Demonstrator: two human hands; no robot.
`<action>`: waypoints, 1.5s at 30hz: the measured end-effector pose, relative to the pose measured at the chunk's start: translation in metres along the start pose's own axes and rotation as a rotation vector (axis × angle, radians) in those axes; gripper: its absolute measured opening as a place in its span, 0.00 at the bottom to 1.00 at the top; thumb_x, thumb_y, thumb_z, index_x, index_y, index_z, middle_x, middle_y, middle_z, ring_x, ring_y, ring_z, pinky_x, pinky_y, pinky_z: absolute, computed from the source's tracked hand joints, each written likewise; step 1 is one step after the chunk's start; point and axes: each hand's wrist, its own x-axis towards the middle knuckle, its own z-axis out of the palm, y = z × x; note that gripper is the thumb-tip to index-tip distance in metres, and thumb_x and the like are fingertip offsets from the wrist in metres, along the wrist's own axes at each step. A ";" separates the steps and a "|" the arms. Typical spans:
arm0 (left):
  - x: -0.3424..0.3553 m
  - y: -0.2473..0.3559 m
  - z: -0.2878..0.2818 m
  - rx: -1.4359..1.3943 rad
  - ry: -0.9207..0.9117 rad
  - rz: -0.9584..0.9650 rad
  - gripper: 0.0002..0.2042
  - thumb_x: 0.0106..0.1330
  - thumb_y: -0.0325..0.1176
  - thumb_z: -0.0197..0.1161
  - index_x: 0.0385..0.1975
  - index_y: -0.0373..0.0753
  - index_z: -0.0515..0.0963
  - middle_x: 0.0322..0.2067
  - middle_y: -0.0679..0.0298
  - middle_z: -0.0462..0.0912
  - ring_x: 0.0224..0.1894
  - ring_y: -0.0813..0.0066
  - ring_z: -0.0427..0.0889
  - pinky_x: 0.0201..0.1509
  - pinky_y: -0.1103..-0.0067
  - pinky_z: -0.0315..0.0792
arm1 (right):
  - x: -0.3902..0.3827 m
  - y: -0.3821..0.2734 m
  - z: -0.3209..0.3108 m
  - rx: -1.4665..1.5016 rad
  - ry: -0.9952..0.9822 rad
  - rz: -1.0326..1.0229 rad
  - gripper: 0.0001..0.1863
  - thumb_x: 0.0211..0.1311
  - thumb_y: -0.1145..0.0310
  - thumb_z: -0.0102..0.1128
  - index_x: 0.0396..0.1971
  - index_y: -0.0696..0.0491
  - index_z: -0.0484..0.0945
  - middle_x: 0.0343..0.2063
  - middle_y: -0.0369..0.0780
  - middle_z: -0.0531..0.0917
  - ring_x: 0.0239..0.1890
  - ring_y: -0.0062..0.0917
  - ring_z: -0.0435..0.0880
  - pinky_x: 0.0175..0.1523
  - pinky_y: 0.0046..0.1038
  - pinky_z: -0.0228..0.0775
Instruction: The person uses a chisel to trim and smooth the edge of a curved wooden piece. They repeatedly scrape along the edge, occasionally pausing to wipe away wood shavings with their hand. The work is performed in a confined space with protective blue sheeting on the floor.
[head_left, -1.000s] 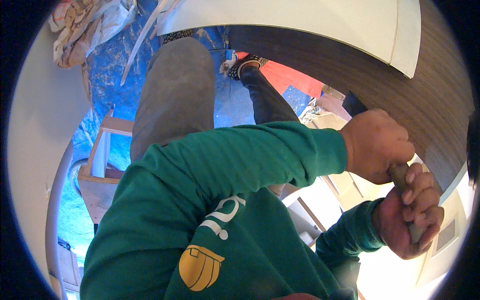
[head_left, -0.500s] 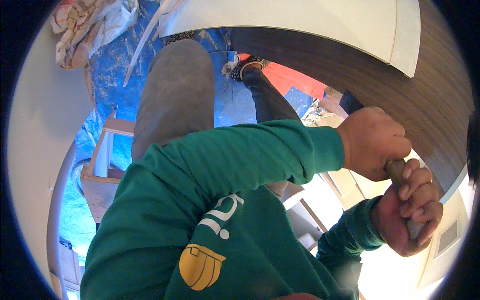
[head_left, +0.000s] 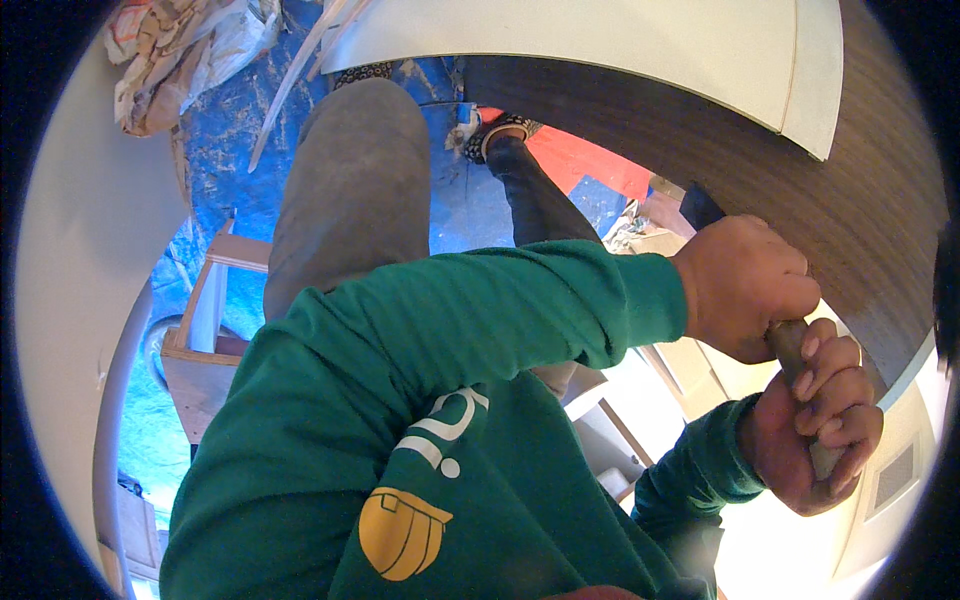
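Note:
At the right, both my hands close round a tool with a grey-brown handle [head_left: 789, 343]. My left hand [head_left: 745, 285] reaches across my body and grips it in a fist at the upper part. Lower down, my right hand [head_left: 820, 425] has its fingers wrapped round the handle, and the handle's end shows below them. A dark flat piece [head_left: 702, 207], seemingly the tool's blade, sticks out beyond my left fist. It lies against or close to the edge of a dark wood-grain panel [head_left: 850, 220]; contact cannot be told. My left fist hides the join.
A cream panel [head_left: 600, 45] lies along the dark one. Blue sheeting [head_left: 235, 120] covers the floor, with crumpled wrapping [head_left: 190, 65] and a thin strip [head_left: 290, 90] at the far left. An open wooden frame [head_left: 235, 250] stands left of my leg. A red sheet [head_left: 590, 160] lies near my foot.
Both hands keep their grip on the tool. My right hand has shifted very slightly left; the rest looks almost the same.

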 end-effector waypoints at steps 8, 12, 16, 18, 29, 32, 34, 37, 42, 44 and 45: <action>-0.001 0.001 0.002 -0.037 0.049 0.043 0.15 0.38 0.41 0.71 0.22 0.46 0.72 0.22 0.66 0.73 0.27 0.59 0.78 0.29 0.63 0.69 | 0.000 -0.004 0.006 -0.017 -0.043 -0.028 0.15 0.58 0.52 0.47 0.21 0.47 0.67 0.16 0.34 0.64 0.28 0.28 0.64 0.46 0.41 0.58; 0.001 0.004 0.003 -0.069 0.069 0.033 0.15 0.39 0.42 0.71 0.22 0.46 0.72 0.22 0.66 0.73 0.27 0.59 0.78 0.28 0.63 0.68 | 0.001 -0.008 0.008 -0.051 -0.012 -0.030 0.15 0.60 0.52 0.47 0.22 0.48 0.67 0.17 0.35 0.64 0.29 0.29 0.65 0.47 0.42 0.58; 0.000 0.001 0.002 -0.028 0.037 0.017 0.15 0.39 0.43 0.71 0.21 0.47 0.73 0.22 0.65 0.73 0.27 0.59 0.78 0.28 0.63 0.68 | 0.004 -0.001 0.010 -0.106 -0.006 -0.062 0.15 0.61 0.51 0.47 0.23 0.46 0.66 0.17 0.34 0.69 0.27 0.28 0.67 0.42 0.40 0.57; -0.001 0.001 0.002 -0.036 0.055 0.014 0.14 0.39 0.43 0.71 0.21 0.47 0.73 0.23 0.65 0.74 0.27 0.59 0.78 0.29 0.63 0.69 | 0.004 0.000 0.012 -0.101 0.013 -0.061 0.15 0.60 0.51 0.48 0.23 0.46 0.66 0.17 0.34 0.69 0.26 0.28 0.67 0.41 0.40 0.57; -0.001 0.000 0.005 -0.019 0.059 0.012 0.13 0.40 0.41 0.71 0.20 0.46 0.73 0.22 0.65 0.73 0.27 0.59 0.78 0.29 0.63 0.69 | 0.003 0.004 -0.002 -0.097 -0.013 -0.076 0.16 0.61 0.49 0.47 0.23 0.46 0.66 0.15 0.34 0.68 0.26 0.28 0.67 0.41 0.40 0.58; -0.001 -0.002 0.004 -0.017 0.039 0.014 0.13 0.40 0.41 0.71 0.21 0.46 0.73 0.22 0.65 0.73 0.27 0.59 0.78 0.29 0.63 0.69 | 0.003 0.004 -0.002 -0.074 -0.004 -0.061 0.17 0.61 0.48 0.47 0.23 0.46 0.67 0.15 0.34 0.69 0.26 0.28 0.67 0.41 0.39 0.58; -0.001 0.000 0.003 -0.018 0.038 0.010 0.14 0.41 0.42 0.71 0.21 0.46 0.73 0.22 0.65 0.74 0.27 0.59 0.78 0.29 0.63 0.69 | 0.003 0.003 -0.001 -0.067 -0.005 -0.063 0.17 0.62 0.48 0.47 0.23 0.46 0.67 0.15 0.34 0.69 0.26 0.28 0.67 0.41 0.39 0.58; -0.001 0.002 0.005 -0.016 0.040 0.007 0.14 0.42 0.43 0.71 0.21 0.46 0.73 0.22 0.65 0.75 0.28 0.58 0.79 0.30 0.63 0.70 | 0.002 0.002 -0.001 -0.060 0.009 -0.071 0.18 0.62 0.48 0.48 0.23 0.47 0.68 0.15 0.34 0.68 0.25 0.28 0.67 0.41 0.39 0.57; -0.001 0.000 0.007 -0.008 0.042 -0.003 0.14 0.42 0.43 0.72 0.21 0.46 0.73 0.23 0.64 0.75 0.28 0.58 0.79 0.30 0.62 0.70 | 0.003 0.006 -0.005 -0.025 0.019 -0.058 0.18 0.62 0.48 0.48 0.23 0.47 0.68 0.15 0.34 0.68 0.25 0.28 0.67 0.40 0.38 0.57; -0.001 -0.001 0.007 0.002 0.028 -0.008 0.14 0.42 0.43 0.72 0.20 0.46 0.73 0.23 0.64 0.75 0.28 0.58 0.79 0.29 0.63 0.70 | 0.002 0.007 -0.007 -0.003 0.018 -0.061 0.18 0.62 0.48 0.48 0.22 0.47 0.68 0.15 0.34 0.68 0.25 0.28 0.67 0.40 0.38 0.57; -0.001 -0.001 0.006 0.008 0.020 -0.011 0.14 0.42 0.43 0.72 0.20 0.46 0.73 0.23 0.64 0.75 0.28 0.57 0.79 0.29 0.63 0.70 | 0.001 0.008 -0.008 0.010 0.019 -0.062 0.18 0.62 0.48 0.49 0.22 0.47 0.68 0.15 0.34 0.68 0.25 0.28 0.67 0.41 0.38 0.57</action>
